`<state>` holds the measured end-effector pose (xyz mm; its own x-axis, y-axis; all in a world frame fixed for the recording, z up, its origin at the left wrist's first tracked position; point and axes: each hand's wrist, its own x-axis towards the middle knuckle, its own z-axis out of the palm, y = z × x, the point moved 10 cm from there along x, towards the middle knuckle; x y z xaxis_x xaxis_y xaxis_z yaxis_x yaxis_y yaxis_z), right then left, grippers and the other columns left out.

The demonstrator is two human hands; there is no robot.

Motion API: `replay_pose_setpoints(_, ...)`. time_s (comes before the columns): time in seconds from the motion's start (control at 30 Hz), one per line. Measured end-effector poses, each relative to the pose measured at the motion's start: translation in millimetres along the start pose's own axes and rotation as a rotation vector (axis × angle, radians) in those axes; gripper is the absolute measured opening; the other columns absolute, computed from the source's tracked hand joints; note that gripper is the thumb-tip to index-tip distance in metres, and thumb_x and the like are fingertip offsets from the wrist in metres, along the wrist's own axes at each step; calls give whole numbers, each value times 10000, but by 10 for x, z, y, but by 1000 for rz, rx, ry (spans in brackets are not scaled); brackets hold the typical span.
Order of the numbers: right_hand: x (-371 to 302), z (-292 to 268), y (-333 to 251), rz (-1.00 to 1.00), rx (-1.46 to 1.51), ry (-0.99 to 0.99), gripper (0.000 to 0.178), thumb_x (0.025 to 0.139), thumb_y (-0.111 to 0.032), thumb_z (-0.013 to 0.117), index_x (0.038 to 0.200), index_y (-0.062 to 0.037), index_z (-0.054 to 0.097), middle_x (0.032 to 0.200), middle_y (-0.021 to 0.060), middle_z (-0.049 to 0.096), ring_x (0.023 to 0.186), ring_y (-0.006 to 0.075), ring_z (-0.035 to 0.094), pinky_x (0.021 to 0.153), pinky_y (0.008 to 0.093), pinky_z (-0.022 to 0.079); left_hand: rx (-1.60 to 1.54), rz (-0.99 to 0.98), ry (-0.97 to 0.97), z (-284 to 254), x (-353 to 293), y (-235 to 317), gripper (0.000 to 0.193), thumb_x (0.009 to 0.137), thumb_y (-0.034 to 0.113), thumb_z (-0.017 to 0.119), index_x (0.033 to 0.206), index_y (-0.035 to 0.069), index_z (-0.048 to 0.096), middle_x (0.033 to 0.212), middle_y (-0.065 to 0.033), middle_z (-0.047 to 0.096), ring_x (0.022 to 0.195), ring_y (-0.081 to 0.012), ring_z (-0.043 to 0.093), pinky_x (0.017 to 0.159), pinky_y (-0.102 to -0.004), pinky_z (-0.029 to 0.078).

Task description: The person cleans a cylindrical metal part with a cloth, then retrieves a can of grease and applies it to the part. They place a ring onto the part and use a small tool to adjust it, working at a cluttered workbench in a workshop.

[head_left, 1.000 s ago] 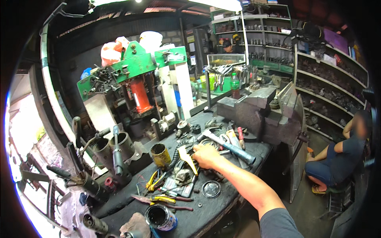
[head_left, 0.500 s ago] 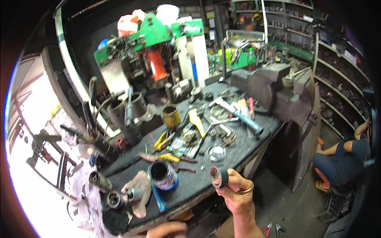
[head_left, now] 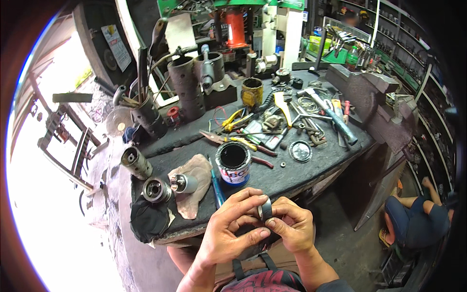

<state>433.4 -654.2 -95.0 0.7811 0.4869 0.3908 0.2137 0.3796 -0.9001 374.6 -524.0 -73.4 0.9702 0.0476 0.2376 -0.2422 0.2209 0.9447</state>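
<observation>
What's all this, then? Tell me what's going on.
A person's right grip holds a dark roll, probably tape, just in front of a workbench, with the left grip at its other side. On the bench, an open can of something black stands near scattered tools, including yellow-handled pliers. A silver cylindrical part rests on a pale cloth. Another person is low down at the right.

The left hand (head_left: 227,233) and the right hand (head_left: 292,226) partly hide the dark ring (head_left: 265,208). The upper edge cuts off the green frame (head_left: 292,4), the lower edge the right sleeve (head_left: 335,286). Print on the wall sheet (head_left: 116,47) is too small to read.
</observation>
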Motion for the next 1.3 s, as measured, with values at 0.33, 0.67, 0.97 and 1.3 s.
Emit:
replay_pose_setpoints(0.33, 52, 213, -265, -167, -517, -103, 492, 766, 18, 846, 1241, -44, 734, 1093, 95, 659, 822, 154, 621, 711, 273, 531, 238, -53, 114, -303, -202, -116, 545, 848, -87, 805, 1366, 27, 678, 1347, -94, 565, 959, -86, 638, 773, -230, 579)
replay_pose_setpoints(0.67, -32, 371, -206, -235, -730, -298, 249, 742, 58, 798, 964, -13, 709, 970, 116, 659, 771, 248, 665, 658, 336, 544, 533, -80, 4, -330, -381, -132, 531, 825, 42, 843, 1338, 78, 711, 1265, -114, 617, 984, -136, 654, 764, -253, 578)
replay_pose_setpoints(0.97, -118, 511, -24, -275, -694, -365, 235, 729, -55, 764, 923, -38, 631, 900, 141, 632, 675, 279, 640, 579, 373, 538, 594, -145, 153, -442, -540, -241, 544, 784, 181, 850, 1296, 64, 707, 1095, -92, 666, 796, -146, 629, 657, -263, 526)
replay_pose_setpoints(1.3, -430, 483, 395, 107, -260, -141, 272, 849, -35, 824, 1099, 21, 733, 1147, 103, 550, 931, 142, 569, 754, 266, 490, -27, -281, 340, -528, -734, -536, 562, 894, 112, 845, 1389, 8, 600, 1274, -63, 636, 1086, -103, 627, 924, -274, 552)
